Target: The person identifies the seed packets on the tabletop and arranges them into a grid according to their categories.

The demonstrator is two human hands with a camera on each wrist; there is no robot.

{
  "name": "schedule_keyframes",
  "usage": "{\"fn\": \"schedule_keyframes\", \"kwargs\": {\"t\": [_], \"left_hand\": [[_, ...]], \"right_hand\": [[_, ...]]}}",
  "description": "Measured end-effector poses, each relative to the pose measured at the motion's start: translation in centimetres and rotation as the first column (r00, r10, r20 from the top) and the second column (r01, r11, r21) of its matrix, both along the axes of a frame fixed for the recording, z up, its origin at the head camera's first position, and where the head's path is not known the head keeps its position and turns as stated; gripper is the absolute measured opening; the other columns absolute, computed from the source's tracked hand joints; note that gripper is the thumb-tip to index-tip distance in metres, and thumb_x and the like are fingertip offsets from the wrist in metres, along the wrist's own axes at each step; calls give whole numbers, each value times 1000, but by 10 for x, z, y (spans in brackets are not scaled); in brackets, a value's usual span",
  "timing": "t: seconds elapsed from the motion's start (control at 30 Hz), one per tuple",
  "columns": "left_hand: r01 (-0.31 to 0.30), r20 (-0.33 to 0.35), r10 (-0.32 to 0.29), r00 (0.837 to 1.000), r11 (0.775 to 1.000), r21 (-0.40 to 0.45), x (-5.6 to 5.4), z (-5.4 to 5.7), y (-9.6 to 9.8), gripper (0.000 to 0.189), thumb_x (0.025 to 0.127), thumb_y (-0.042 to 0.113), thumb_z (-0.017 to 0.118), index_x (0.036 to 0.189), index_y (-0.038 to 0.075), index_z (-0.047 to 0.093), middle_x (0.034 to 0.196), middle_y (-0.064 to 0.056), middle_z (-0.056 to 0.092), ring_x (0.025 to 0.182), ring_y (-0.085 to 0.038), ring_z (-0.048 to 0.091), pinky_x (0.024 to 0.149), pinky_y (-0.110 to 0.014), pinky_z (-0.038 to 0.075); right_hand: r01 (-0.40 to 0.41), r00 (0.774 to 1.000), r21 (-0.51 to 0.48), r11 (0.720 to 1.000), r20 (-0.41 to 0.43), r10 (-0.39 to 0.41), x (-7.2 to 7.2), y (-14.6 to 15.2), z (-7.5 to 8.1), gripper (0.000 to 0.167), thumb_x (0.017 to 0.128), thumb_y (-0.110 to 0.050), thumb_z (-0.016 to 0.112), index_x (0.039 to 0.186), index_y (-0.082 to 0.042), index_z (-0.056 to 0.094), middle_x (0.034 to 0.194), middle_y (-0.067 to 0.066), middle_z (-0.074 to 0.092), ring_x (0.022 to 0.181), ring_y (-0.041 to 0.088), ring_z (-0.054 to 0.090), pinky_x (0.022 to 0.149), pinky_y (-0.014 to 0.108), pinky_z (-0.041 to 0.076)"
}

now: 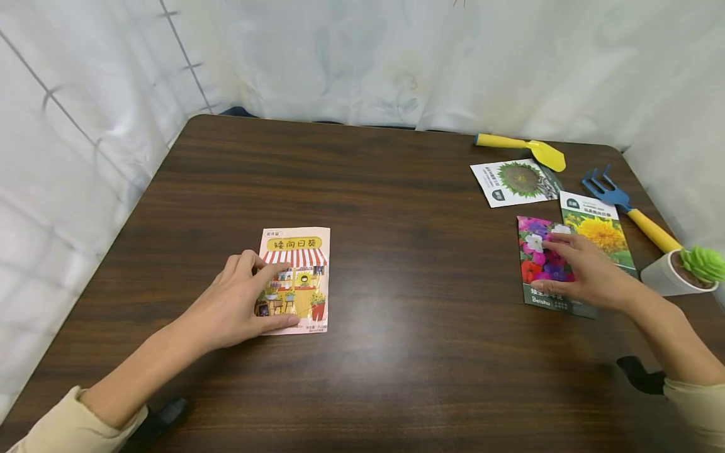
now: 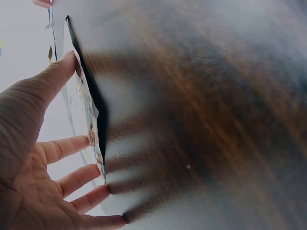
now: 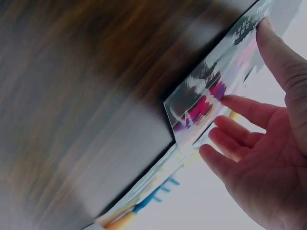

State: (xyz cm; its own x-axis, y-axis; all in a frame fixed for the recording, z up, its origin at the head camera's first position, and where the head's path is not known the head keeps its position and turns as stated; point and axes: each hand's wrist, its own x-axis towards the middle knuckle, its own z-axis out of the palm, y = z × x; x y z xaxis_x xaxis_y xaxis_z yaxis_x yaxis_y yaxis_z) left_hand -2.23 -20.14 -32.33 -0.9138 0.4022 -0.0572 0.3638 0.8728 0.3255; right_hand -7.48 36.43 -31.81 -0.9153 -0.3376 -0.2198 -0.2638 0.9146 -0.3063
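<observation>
My left hand (image 1: 240, 302) rests on a pink seed packet (image 1: 317, 277) with a striped shop awning printed on it, lying flat left of the table's middle. In the left wrist view the thumb (image 2: 62, 72) touches the packet's face and the spread fingers reach its edge and the tabletop. On the right, my right hand (image 1: 583, 270) touches a petunia seed packet (image 1: 532, 258) with thumb and fingertips. Its fingers are fairly straight in the right wrist view. Partly under that packet and hand lies a yellow-flower seed packet (image 1: 600, 229).
A sunflower seed packet (image 1: 510, 182) lies at the back right, beside a yellow toy trowel (image 1: 544, 153). A blue hand rake (image 1: 617, 196) with a yellow handle lies near the right edge. A white pot (image 1: 668, 275) with a green plant (image 1: 702, 263) lies tipped beside it.
</observation>
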Motion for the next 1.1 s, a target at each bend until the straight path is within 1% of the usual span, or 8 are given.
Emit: {"fn": "schedule_keyframes", "kwargs": {"t": [0.13,0.33,0.47,0.67,0.83,1.1], "left_hand": [[7,3,-6,1000,1000,-3,0,0,1,87,78,62,81,141,8,59,116,-13,46,105,-33,41,75,-40,38],[15,-8,-15,1000,1000,-10,-1,-1,1,87,78,62,82,140,6,59,115,-13,46,103,-33,41,76,-41,39],[19,-17,-20,1000,1000,-16,-2,-1,2,85,78,60,83,139,6,59,114,-13,46,102,-32,41,77,-42,39],[22,-19,-23,1000,999,-23,-2,-1,2,85,78,62,82,139,7,59,113,-13,46,101,-32,41,77,-42,39],[38,-27,-38,999,999,-17,-2,-2,6,83,78,59,83,138,7,60,111,-11,45,100,-31,41,78,-41,37],[48,-32,-49,998,999,-22,-2,-2,8,83,77,58,85,138,8,60,110,-11,45,100,-30,41,79,-40,37]], "right_hand": [[7,1000,39,999,22,-8,3,-12,1,88,84,-40,84,142,14,48,147,36,35,133,59,31,102,75,33],[3,999,37,999,39,-4,8,-32,1,93,85,-46,82,146,12,45,149,36,34,135,58,33,103,72,36],[8,999,32,999,42,-10,13,-42,2,93,84,-49,81,149,8,44,151,33,34,136,55,34,101,71,38],[-8,1000,14,1000,3,8,21,-54,2,92,84,-51,81,150,3,46,150,28,39,137,50,37,102,69,39],[-19,1000,32,999,-14,19,25,-65,2,93,84,-55,79,151,-1,45,150,26,41,137,48,39,102,68,41],[-41,998,83,996,-50,46,33,-88,4,95,84,-64,74,152,-3,46,150,23,44,139,47,40,93,68,47]]}}
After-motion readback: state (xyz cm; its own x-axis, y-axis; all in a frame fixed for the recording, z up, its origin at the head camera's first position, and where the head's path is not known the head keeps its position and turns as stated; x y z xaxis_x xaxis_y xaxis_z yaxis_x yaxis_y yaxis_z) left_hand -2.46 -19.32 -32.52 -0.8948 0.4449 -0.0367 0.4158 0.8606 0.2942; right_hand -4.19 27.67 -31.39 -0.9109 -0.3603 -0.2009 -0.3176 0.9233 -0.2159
